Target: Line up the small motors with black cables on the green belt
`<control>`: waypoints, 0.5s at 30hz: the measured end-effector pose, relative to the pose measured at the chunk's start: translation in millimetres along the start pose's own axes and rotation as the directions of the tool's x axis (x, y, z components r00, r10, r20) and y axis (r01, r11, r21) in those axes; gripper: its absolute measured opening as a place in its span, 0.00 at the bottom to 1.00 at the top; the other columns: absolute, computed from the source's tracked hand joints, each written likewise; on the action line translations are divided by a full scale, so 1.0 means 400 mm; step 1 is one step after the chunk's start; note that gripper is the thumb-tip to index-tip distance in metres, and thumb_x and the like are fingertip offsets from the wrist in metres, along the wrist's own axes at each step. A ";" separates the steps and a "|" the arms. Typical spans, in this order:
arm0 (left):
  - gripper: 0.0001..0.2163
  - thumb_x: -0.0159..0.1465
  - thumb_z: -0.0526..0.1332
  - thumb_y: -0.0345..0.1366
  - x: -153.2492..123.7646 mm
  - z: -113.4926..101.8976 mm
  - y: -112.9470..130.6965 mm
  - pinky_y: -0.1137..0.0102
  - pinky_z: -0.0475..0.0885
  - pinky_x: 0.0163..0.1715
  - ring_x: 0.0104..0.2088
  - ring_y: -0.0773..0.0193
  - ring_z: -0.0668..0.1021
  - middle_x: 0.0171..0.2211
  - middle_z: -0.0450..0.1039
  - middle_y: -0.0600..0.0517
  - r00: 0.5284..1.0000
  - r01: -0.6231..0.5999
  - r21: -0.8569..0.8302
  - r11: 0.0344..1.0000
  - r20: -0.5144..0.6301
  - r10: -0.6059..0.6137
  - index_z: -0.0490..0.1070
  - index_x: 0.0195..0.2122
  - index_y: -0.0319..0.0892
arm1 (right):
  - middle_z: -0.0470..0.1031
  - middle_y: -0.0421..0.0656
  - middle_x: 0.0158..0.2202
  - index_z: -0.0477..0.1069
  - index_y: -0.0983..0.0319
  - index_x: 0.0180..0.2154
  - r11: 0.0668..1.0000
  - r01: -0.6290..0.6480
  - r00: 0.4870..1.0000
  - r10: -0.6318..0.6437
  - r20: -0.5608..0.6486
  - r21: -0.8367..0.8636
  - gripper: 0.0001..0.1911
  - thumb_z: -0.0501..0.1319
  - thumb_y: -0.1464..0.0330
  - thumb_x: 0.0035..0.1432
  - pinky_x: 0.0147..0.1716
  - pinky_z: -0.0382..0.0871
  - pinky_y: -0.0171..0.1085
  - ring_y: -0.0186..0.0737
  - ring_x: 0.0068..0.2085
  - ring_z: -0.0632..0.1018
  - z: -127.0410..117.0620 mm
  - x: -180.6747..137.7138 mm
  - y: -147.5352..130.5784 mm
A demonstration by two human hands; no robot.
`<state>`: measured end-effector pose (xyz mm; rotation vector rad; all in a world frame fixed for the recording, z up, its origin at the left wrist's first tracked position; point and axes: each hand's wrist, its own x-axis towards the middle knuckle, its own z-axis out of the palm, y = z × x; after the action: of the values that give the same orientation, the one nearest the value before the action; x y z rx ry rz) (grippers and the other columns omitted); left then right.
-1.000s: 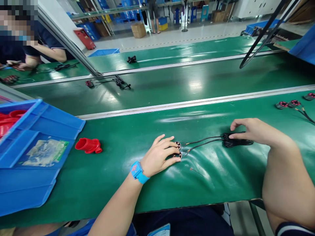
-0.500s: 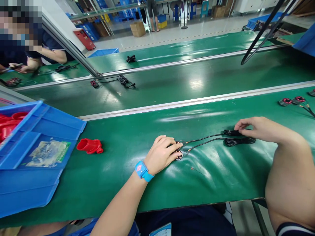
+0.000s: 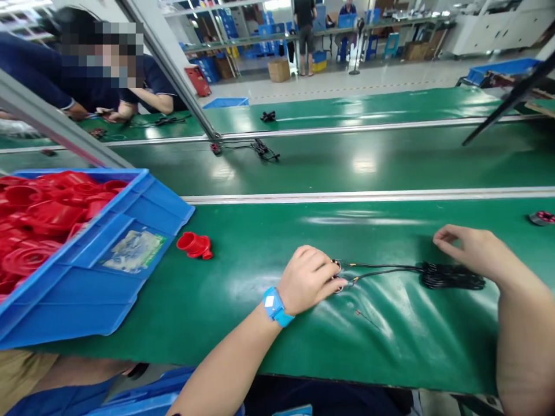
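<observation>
My left hand (image 3: 307,277), a blue band on its wrist, rests on the green bench top with its fingers closed over two small round motor stators (image 3: 337,287), mostly hidden beneath the fingertips. Thin leads run from them into two black cables (image 3: 385,270), which end to the right in a coiled cable bundle (image 3: 453,277). Just above that bundle is my right hand (image 3: 472,248). Its fingers are loosely curled with a gap beside the thumb, and nothing shows in them.
A blue bin (image 3: 125,254) full of red plastic parts stands left, with one red pipe-like part (image 3: 195,245) beside it. Another stator (image 3: 541,218) lies far right. A small wire scrap (image 3: 366,318) lies near the front. Across the bench a co-worker (image 3: 160,98) leans over cables.
My right hand has lifted off the cable bundle, and the two coils now lie closer together. My left hand stays on the stators. The view has swung left and up, showing more of the bin.
</observation>
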<state>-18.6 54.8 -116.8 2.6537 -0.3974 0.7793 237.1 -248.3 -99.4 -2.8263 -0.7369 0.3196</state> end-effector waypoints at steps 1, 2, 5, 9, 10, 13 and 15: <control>0.17 0.73 0.55 0.47 0.000 0.003 0.016 0.64 0.67 0.39 0.35 0.64 0.75 0.30 0.72 0.51 0.999 -0.042 0.022 0.999 -0.027 0.042 0.73 0.33 0.41 | 0.79 0.43 0.38 0.72 0.55 0.35 1.000 0.031 0.998 -0.031 -0.046 0.001 0.18 0.52 0.51 0.53 0.38 0.68 0.48 0.52 0.36 0.78 0.004 0.000 -0.016; 0.19 0.73 0.55 0.46 0.000 0.008 0.034 0.65 0.66 0.34 0.31 0.64 0.73 0.27 0.70 0.52 0.994 -0.096 0.038 0.995 -0.041 0.097 0.72 0.29 0.41 | 0.79 0.43 0.38 0.72 0.55 0.35 0.997 0.078 0.993 -0.077 -0.093 0.006 0.18 0.52 0.51 0.54 0.39 0.68 0.48 0.53 0.37 0.78 0.008 -0.001 -0.035; 0.22 0.72 0.57 0.45 -0.003 0.032 0.084 0.67 0.62 0.23 0.23 0.66 0.68 0.20 0.63 0.52 0.947 -0.306 0.032 0.952 -0.092 0.307 0.68 0.21 0.43 | 0.79 0.43 0.37 0.72 0.53 0.36 0.974 0.222 0.967 -0.214 -0.139 0.049 0.17 0.52 0.50 0.59 0.39 0.69 0.48 0.51 0.34 0.78 0.018 0.003 -0.110; 0.21 0.68 0.62 0.42 -0.009 0.053 0.122 0.69 0.61 0.19 0.21 0.68 0.66 0.19 0.61 0.51 0.876 -0.445 0.074 0.893 -0.174 0.451 0.67 0.17 0.44 | 0.79 0.44 0.40 0.73 0.55 0.38 0.887 0.446 0.894 -0.435 -0.105 0.117 0.19 0.54 0.49 0.62 0.39 0.70 0.47 0.48 0.33 0.77 0.029 0.081 -0.259; 0.20 0.67 0.63 0.40 -0.011 0.054 0.126 0.69 0.61 0.19 0.21 0.68 0.66 0.19 0.60 0.51 0.873 -0.439 0.082 0.895 -0.195 0.447 0.67 0.17 0.44 | 0.78 0.45 0.41 0.73 0.56 0.39 0.845 0.525 0.850 -0.513 -0.124 0.101 0.19 0.54 0.49 0.62 0.42 0.70 0.47 0.49 0.37 0.78 0.032 0.119 -0.305; 0.16 0.61 0.66 0.33 -0.016 0.062 0.122 0.70 0.59 0.19 0.19 0.68 0.65 0.19 0.56 0.53 0.868 -0.430 0.110 0.896 -0.223 0.443 0.67 0.17 0.42 | 0.77 0.46 0.44 0.73 0.58 0.43 0.769 0.639 0.762 -0.636 -0.123 -0.015 0.20 0.54 0.51 0.63 0.49 0.67 0.49 0.51 0.46 0.76 0.050 0.265 -0.465; 0.14 0.61 0.66 0.33 -0.019 0.073 0.107 0.71 0.58 0.18 0.19 0.69 0.63 0.19 0.55 0.54 0.859 -0.463 0.142 0.875 -0.171 0.483 0.68 0.19 0.42 | 0.76 0.46 0.48 0.72 0.59 0.47 0.779 0.624 0.774 -0.628 -0.088 -0.069 0.19 0.54 0.53 0.64 0.52 0.67 0.48 0.50 0.49 0.75 0.069 0.371 -0.582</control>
<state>-26.3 5.6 -133.4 2.5501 -1.0058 1.2297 250.4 28.5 -91.3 -2.4019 -1.5982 0.0379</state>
